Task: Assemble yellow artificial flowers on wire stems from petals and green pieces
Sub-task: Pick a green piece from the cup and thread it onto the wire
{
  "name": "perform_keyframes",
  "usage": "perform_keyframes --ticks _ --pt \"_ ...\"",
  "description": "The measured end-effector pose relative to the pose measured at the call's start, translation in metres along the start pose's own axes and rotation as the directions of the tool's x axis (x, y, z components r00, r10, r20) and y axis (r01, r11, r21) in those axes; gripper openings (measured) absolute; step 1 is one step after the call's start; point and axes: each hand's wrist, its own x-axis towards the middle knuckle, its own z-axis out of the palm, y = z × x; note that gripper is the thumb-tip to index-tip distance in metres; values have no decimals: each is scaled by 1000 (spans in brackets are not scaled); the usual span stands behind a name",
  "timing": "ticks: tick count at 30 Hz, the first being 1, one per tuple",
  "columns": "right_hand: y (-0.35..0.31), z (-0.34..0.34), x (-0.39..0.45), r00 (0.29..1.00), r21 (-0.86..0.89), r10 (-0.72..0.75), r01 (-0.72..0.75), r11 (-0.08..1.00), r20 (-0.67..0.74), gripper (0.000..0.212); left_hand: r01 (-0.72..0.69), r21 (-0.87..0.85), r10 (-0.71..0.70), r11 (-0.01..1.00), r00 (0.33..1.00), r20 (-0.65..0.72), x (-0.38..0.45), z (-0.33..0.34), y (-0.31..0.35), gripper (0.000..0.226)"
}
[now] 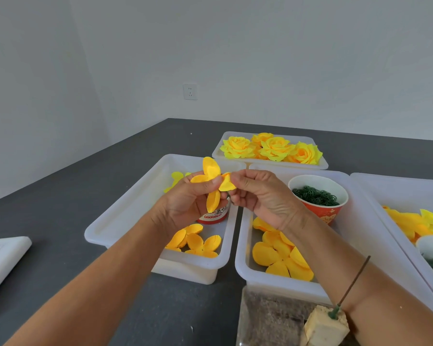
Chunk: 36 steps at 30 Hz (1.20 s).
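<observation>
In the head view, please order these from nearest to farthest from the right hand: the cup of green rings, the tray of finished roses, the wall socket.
From the right hand:
1. Cup of green rings, just to its right, in the same tray.
2. Tray of finished roses, behind the hands on the table.
3. Wall socket, far back on the wall.

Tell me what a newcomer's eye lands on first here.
First, the yellow petal piece held up at centre, pinched between the left hand and right hand. Next, the finished yellow roses in the far white tray, against the dark table.
</observation>
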Motion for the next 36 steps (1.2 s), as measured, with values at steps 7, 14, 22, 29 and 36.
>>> perform_keyframes --ticks 7,14,22,29,36 --pt "2 -8 0 975 -672 -182 49 739 -130 14 -206 621 405 756 893 -198 0 6 -14 26" --pt "4 -6 -4 959 -732 -274 133 668 -77 9 -237 737 485 633 863 -139 1 4 -15 11" --pt "6 -4 0 952 -485 -239 120 866 -190 8 -183 495 329 850 917 -226 1 4 -12 6" --pt "0 -3 -1 994 -163 -103 98 982 -21 20 -3 13 4 1000 997 -83 1 0 -2 15" --pt "5 -7 -1 936 -441 -289 177 880 -200 10 -213 469 319 857 934 -160 -1 6 -12 12"
